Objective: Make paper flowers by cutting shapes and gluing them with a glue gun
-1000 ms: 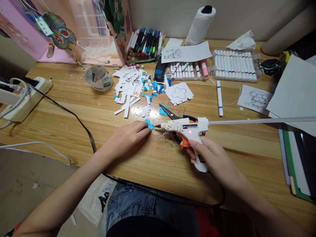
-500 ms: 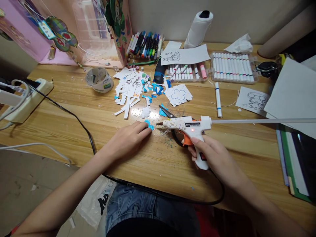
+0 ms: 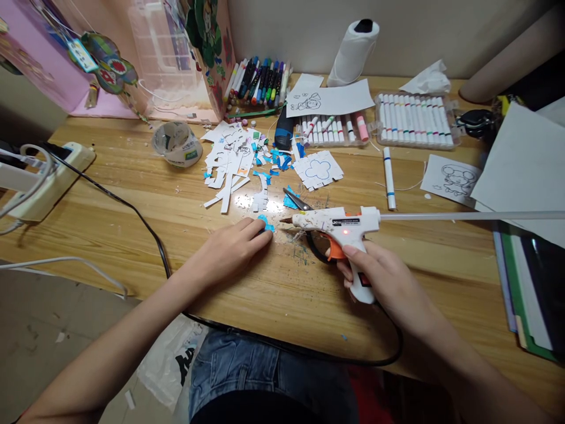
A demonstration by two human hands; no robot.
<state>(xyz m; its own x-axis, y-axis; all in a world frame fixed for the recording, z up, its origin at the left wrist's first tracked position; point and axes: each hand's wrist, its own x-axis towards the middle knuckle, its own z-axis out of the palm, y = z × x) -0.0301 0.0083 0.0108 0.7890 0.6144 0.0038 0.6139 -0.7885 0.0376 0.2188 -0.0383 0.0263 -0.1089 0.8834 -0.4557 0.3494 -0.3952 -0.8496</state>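
Note:
My right hand (image 3: pixel 375 268) is wrapped round the handle of a white hot glue gun (image 3: pixel 353 228), index finger at its orange trigger. A small red light glows on the gun, and a long clear glue stick (image 3: pixel 441 216) runs out of its back. The brown nozzle points left, just short of a small blue flower-shaped cutout (image 3: pixel 267 223). My left hand (image 3: pixel 238 244) rests on the table with its closed fingers holding that cutout down, covering part of it. Behind the gun's front lie scissors (image 3: pixel 298 199), partly hidden, beside a blue scrap.
White and blue paper scraps (image 3: pixel 233 156) lie beyond my left hand, near a roll of tape (image 3: pixel 176 144). Marker sets (image 3: pixel 415 121) stand along the back. A black cord (image 3: pixel 132 206) crosses the left side from a power strip (image 3: pixel 57 176). Paper sheets (image 3: pixel 525 171) are at right.
The glue gun has shifted very slightly right, its nozzle a touch farther from the blue cutout. My left hand keeps its place on the cutout.

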